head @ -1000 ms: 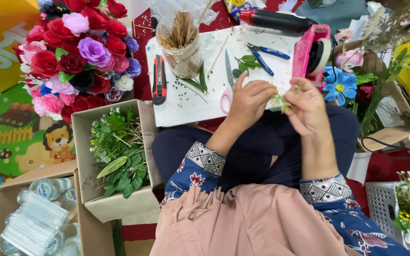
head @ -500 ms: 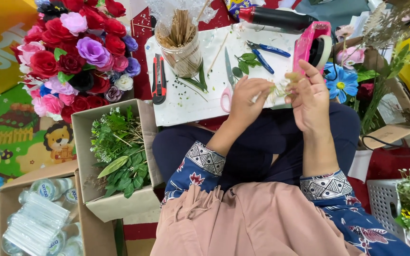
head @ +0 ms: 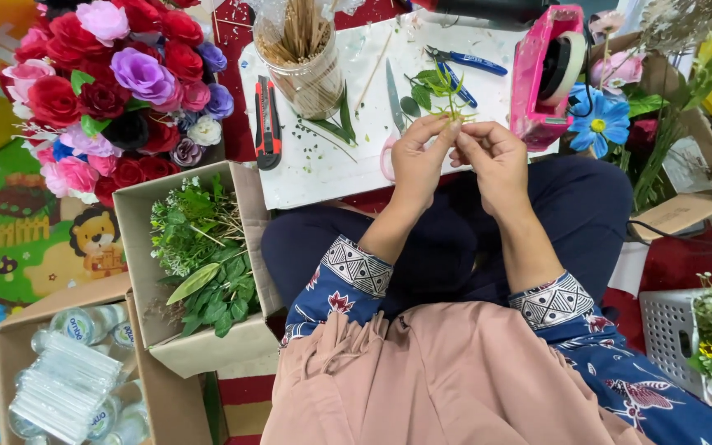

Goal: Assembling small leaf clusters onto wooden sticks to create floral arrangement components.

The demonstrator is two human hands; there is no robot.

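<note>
My left hand (head: 419, 158) and my right hand (head: 492, 156) meet above my lap, both pinching a small green leafy sprig (head: 447, 97) by its stem. The sprig's thin leaves stick up past my fingertips, over the near edge of a white board (head: 315, 177). On that board lie pink-handled scissors (head: 391, 115), partly hidden by my left hand, blue-handled pliers (head: 467, 62), loose green leaves (head: 422, 82), and a red and black utility knife (head: 267, 122).
A clear jar of wooden sticks (head: 302, 53) stands on the board; a pink tape dispenser (head: 545, 74) sits at its right. A bouquet of red, pink and purple roses (head: 113, 91) lies left. Cardboard boxes hold greenery (head: 203, 264) and bottles (head: 67, 379).
Both hands have drawn closer together and the sprig now stands upright between the fingertips. The view has shifted slightly nearer to the hands.
</note>
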